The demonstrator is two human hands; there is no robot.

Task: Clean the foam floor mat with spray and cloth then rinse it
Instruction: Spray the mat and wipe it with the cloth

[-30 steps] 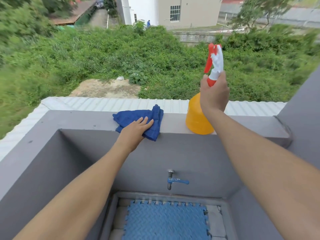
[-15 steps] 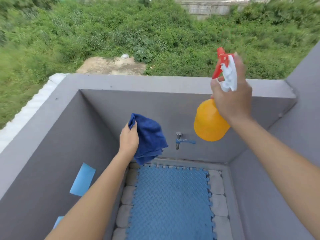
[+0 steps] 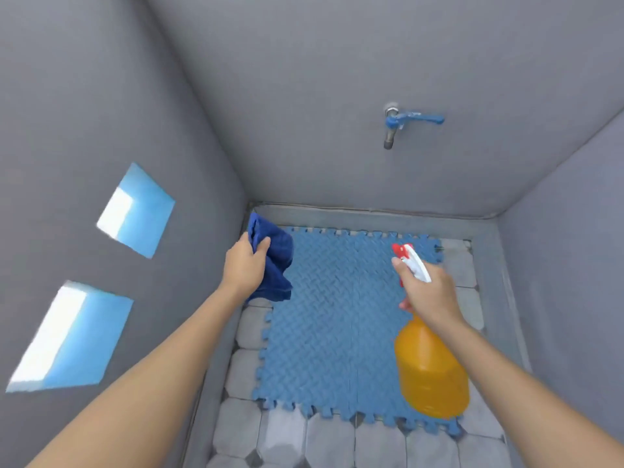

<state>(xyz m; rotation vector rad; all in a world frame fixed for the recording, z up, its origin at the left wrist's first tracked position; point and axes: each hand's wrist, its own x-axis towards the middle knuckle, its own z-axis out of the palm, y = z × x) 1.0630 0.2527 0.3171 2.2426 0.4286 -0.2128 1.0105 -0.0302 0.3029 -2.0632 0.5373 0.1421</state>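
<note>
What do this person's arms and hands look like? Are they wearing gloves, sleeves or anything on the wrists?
Both arms are bare along all that shows, with no sleeve in view. The left hand and right hand wear no gloves. No watch, bracelet or ring shows on either wrist or on the fingers that can be seen.

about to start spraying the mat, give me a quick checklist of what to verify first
1. Right hand grips the spray bottle: ok.
2. Nozzle aimed at the foam mat: ok, it points forward and down over the mat.
3. Left hand holds the cloth ready: ok.
4. Mat lying flat on the tiled floor: ok.
5. Liquid in the bottle: cannot tell.
6. Tap not running: ok, no water visible.
</note>
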